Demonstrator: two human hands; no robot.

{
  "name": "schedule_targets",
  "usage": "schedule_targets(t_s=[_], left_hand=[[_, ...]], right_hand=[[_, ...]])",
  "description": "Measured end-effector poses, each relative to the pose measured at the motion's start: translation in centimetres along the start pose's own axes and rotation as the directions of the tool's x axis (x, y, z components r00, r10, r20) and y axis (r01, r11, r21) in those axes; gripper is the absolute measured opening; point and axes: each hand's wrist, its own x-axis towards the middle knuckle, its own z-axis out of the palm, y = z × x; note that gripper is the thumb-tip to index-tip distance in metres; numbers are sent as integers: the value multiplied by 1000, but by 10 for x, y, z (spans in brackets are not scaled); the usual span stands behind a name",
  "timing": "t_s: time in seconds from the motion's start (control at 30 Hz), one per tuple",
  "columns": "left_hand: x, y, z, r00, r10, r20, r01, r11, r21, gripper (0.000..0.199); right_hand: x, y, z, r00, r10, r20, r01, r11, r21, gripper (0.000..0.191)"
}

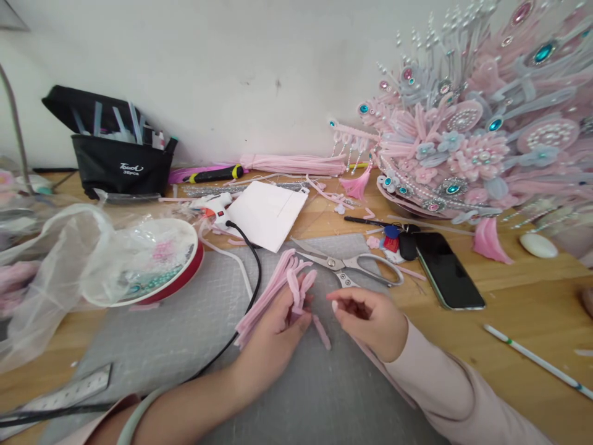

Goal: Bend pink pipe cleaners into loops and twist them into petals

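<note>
My left hand [282, 327] is closed around looped pink pipe cleaners [295, 287], their bent tips standing above the fingers. A bundle of straight pink pipe cleaners [266, 293] lies behind that hand, partly hidden by it. Just to the right, my right hand [370, 318] is pinched on a pink pipe cleaner [386, 374] whose length trails down beneath the wrist; part of it is covered by the hand. Silver scissors [340, 266] rest with blades spread on the grey cutting mat [185, 346], beyond both hands.
A phone [449, 269], keys [407, 241] and a pen [537, 361] lie on the right. A hot glue gun [215, 213], white card [269, 213] and round bowl [197, 266] are left and behind. An ornate pink headdress [463, 142] fills the back right; a black cable crosses the mat.
</note>
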Motion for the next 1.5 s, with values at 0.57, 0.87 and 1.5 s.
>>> schedule_targets(t_s=[0.57, 0.87, 1.5], left_hand=[[-7, 4, -9, 920, 376, 114, -380, 780, 497, 31], [-4, 5, -6, 925, 319, 204, -363, 593, 719, 30], [-5, 14, -5, 958, 208, 200, -287, 622, 728, 15]], right_hand=[[3, 0, -7, 998, 55, 8, -54, 933, 356, 26], [-3, -1, -9, 982, -184, 46, 189, 926, -328, 18], [-4, 4, -6, 891, -421, 169, 427, 653, -626, 10]])
